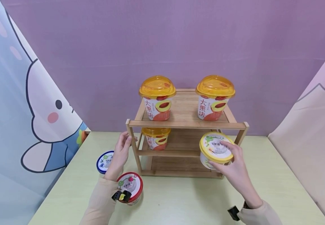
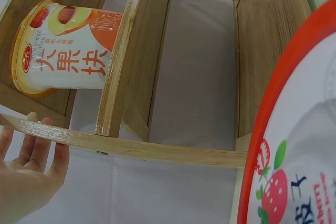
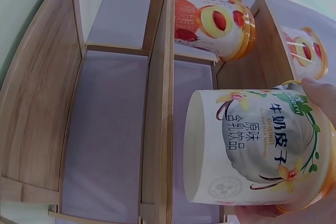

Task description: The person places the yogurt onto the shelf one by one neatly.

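Note:
My right hand (image 1: 236,167) grips a white tub with a yellow lid (image 1: 216,147), thumb on the near side and fingers over the lid. The tub is tilted in front of the middle tier of a wooden rack (image 1: 187,125); its printed side faces the right wrist view. On the rack's left post, the fingers of my left hand (image 1: 120,153) curl round the wood. A peach-printed cup with an orange lid (image 1: 157,139) stands on the middle tier, at the left. Two taller cups, one left (image 1: 158,98) and one right (image 1: 214,98), stand on top.
A red-lidded tub (image 1: 129,187) stands on the pale table (image 1: 176,200) below my left forearm, partly covered by it. Behind it, a blue-lidded tub (image 1: 104,161) is partly hidden by my left hand. A purple cloth (image 1: 162,40) hangs behind the rack.

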The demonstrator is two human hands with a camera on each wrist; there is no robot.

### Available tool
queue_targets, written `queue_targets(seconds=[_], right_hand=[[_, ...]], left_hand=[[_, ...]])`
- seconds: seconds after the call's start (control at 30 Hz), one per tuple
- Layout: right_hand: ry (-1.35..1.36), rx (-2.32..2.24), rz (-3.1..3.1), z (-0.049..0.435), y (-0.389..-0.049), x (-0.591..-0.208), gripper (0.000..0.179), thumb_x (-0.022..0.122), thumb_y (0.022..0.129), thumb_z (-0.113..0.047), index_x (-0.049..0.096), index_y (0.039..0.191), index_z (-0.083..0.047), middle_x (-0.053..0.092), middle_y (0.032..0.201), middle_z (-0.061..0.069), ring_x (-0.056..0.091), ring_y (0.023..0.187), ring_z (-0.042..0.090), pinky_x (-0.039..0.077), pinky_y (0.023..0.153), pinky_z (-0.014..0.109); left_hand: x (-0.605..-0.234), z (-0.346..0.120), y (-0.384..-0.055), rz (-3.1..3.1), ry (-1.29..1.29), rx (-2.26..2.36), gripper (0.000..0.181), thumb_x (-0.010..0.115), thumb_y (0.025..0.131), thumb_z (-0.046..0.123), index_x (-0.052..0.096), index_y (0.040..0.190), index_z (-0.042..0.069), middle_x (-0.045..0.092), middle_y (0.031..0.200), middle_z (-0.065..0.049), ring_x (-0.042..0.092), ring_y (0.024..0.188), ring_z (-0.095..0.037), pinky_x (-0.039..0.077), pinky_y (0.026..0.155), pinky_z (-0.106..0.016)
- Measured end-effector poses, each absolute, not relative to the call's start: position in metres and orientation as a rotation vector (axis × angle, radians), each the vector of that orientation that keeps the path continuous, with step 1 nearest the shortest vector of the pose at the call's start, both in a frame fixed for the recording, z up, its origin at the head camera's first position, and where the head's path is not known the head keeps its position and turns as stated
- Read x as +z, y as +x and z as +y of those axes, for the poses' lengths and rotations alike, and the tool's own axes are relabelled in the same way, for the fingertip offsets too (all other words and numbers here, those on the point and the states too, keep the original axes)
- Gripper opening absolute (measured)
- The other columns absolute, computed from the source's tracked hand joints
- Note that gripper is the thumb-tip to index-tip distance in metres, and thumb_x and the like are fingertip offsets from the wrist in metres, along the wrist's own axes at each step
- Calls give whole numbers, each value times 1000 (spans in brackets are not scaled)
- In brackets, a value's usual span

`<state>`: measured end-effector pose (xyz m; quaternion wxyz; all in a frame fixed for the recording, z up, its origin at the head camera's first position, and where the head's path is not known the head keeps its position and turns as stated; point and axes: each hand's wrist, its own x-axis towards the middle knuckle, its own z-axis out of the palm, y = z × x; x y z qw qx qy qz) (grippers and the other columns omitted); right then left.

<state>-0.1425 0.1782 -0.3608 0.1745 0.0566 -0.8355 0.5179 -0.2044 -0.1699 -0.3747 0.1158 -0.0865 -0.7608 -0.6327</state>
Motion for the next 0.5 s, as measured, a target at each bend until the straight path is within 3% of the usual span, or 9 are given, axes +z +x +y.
queue_targets(seconds=[0.27, 0.43, 0.5], right_hand=[[179, 1490, -2387, 172, -153, -357, 70, 77, 67, -11, 41, 126, -5, 29, 123, 15, 33, 107, 22, 34, 81, 14], [168, 1523, -2383, 170, -161, -356, 71, 77, 67, -12, 40, 126, -4, 28, 122, 16, 36, 107, 24, 35, 80, 8], [166, 1529, -2393, 170, -165, -356, 71, 77, 67, -13, 40, 127, -3, 28, 123, 16, 36, 108, 25, 37, 81, 11]], left_hand=[[-375, -170, -205, -2224, -257, -1863, 37, 35, 96, 28, 35, 124, 4, 48, 113, -21, 43, 111, -27, 31, 98, -43], [-376, -170, -206, -2214, -249, -1872, 35, 35, 96, 27, 36, 123, 4, 49, 112, -21, 44, 109, -25, 33, 97, -40], [-376, -170, -206, -2212, -250, -1875, 36, 35, 96, 27, 36, 123, 4, 49, 112, -21, 44, 109, -25, 32, 97, -40]])
